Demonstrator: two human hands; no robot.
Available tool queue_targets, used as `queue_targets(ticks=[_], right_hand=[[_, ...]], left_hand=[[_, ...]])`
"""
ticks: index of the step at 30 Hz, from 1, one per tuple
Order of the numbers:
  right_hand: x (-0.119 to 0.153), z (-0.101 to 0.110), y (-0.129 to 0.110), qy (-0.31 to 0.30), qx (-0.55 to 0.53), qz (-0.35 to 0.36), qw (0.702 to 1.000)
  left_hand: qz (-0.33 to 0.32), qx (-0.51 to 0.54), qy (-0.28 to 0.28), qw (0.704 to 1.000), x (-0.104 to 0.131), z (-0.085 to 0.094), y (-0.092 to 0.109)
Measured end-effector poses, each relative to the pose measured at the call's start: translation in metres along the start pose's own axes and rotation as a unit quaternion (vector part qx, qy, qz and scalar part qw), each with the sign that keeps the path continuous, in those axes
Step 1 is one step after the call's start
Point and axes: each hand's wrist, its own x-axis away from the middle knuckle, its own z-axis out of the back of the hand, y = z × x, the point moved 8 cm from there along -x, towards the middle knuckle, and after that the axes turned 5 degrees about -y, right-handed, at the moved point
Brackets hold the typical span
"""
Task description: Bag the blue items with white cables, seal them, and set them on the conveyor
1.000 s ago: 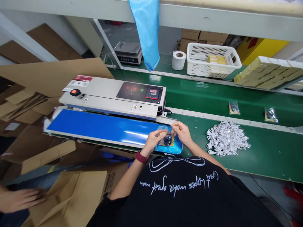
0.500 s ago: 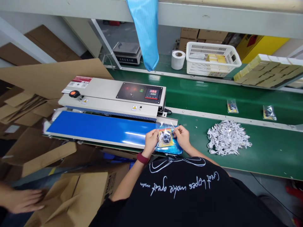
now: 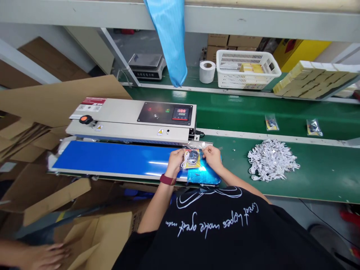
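A clear plastic bag (image 3: 192, 158) holds a dark round item, a coiled white cable and a yellow and red card. My left hand (image 3: 176, 161) pinches its left edge, and my right hand (image 3: 212, 156) grips its upper right edge. The bag hangs over the right end of the blue belt (image 3: 112, 157), just in front of the sealing machine (image 3: 132, 120). Beneath my hands, shiny blue film (image 3: 204, 175) covers the belt's end.
White cables (image 3: 272, 161) lie heaped on the green table (image 3: 323, 165) at right. Behind them are two filled bags (image 3: 271, 122). A white basket (image 3: 247, 78), a label roll (image 3: 207, 72) and a scale (image 3: 146, 67) stand farther back. Another person's hand (image 3: 46, 257) touches cardboard at lower left.
Both my hands have shifted slightly left and up with the bag, toward the machine's edge. More of the blue film shows below. The other person's hand has moved right and down.
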Motion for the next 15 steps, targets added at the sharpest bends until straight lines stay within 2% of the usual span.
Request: queue_targets(ticks=[5,9,11,13,15], right_hand=[[-0.007,-0.026,-0.008,-0.045,0.028,-0.013,0.999],[-0.014,-0.053,-0.013,-0.094,0.058,0.006,0.994],[-0.011,-0.061,-0.014,-0.11,0.051,0.018,0.992],[-0.003,-0.064,-0.015,-0.124,0.021,0.023,0.992],[0.01,-0.057,-0.014,-0.139,-0.008,0.034,0.99]], left_hand=[[0.0,-0.021,0.007,1.0,-0.009,0.025,0.007],[-0.008,-0.058,0.044,0.997,-0.013,0.054,0.023],[-0.022,-0.088,0.073,0.993,-0.006,0.077,0.036],[-0.037,-0.137,0.116,0.983,0.013,0.106,0.049],[-0.062,-0.24,0.198,0.948,0.043,0.141,0.063]])
